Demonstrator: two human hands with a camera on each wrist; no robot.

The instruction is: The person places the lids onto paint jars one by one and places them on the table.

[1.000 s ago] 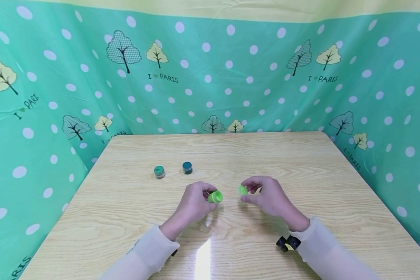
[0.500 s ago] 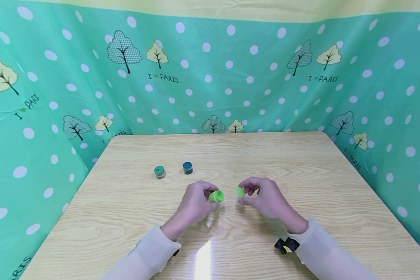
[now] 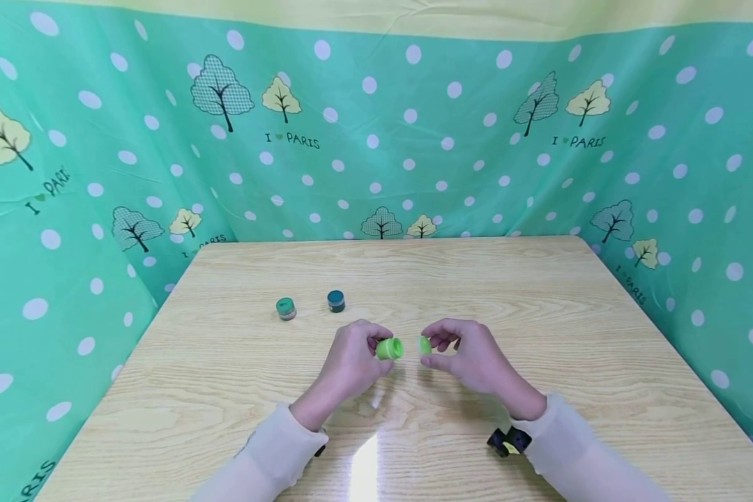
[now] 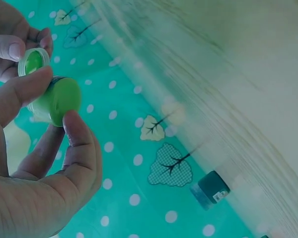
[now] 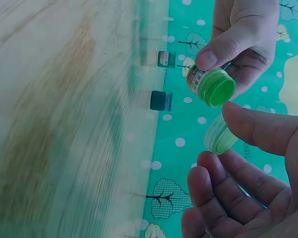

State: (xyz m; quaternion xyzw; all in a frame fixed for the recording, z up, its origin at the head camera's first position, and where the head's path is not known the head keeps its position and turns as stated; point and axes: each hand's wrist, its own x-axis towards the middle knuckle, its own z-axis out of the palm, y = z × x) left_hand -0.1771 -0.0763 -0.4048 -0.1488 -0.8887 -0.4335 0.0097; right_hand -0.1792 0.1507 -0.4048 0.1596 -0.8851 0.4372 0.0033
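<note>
My left hand (image 3: 351,359) grips a small light-green paint jar (image 3: 389,348), tipped on its side with its open mouth facing right. In the right wrist view a printed label shows on the jar (image 5: 211,85), and green coats its inside. Between thumb and fingertips my right hand (image 3: 467,354) pinches the clear round lid (image 3: 424,345), its inside smeared green. The lid faces the jar's mouth, with a narrow gap between them in the head view. Both hands are above the wooden table (image 3: 508,279).
Two closed paint jars stand on the table beyond my left hand: a teal-green jar (image 3: 286,308) and a dark blue jar (image 3: 335,300). Polka-dot fabric (image 3: 376,139) hangs around the table's back and sides. A bright reflection lies on the near tabletop.
My right hand has moved left with the lid, closer to the jar. The lid has turned toward the jar's mouth, and the jar has turned slightly to the right.
</note>
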